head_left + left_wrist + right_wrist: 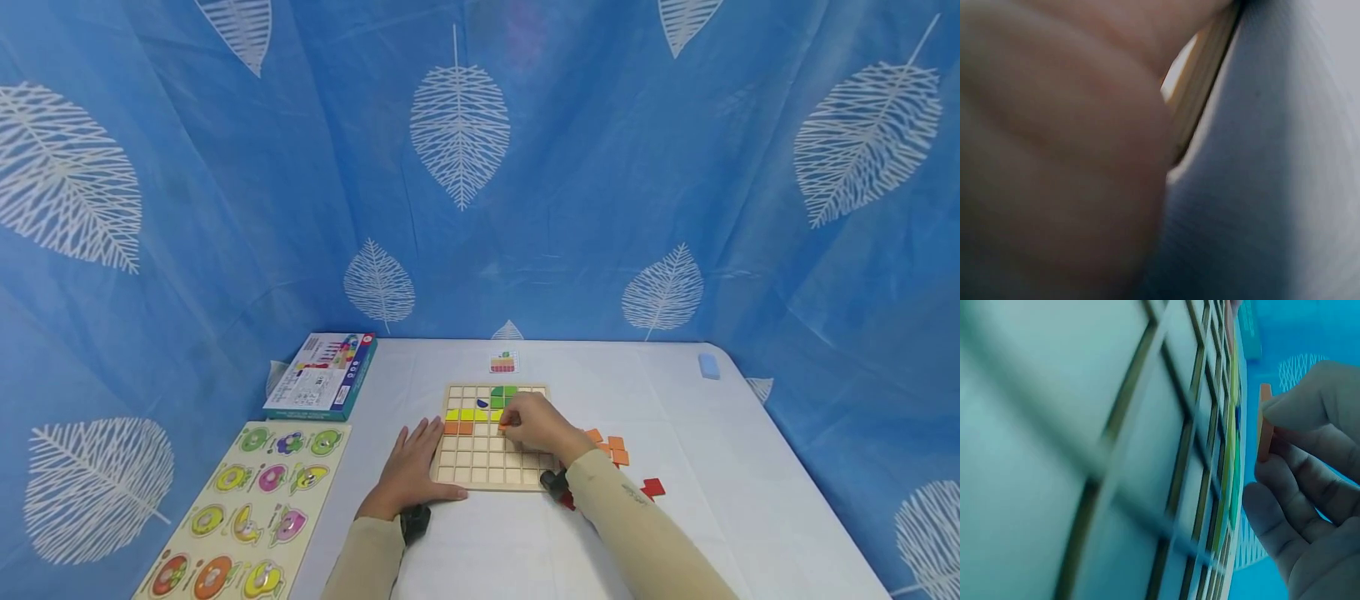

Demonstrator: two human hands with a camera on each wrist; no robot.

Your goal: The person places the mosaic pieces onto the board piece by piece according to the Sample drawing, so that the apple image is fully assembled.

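A wooden grid board lies on the white table with green, yellow and orange tiles in some of its squares. One dark blue half-round piece sits among the upper squares. My right hand pinches an orange square tile between thumb and fingers, just above the board's surface. My left hand rests at the board's left edge, fingers straight and thumb stretched along the near edge. In the left wrist view, the blurred palm covers most of the board's wooden edge.
Loose orange tiles and red tiles lie right of the board, partly behind the right forearm. A small picture card lies beyond it. At left are a box and a fruit puzzle board. A blue block sits far right.
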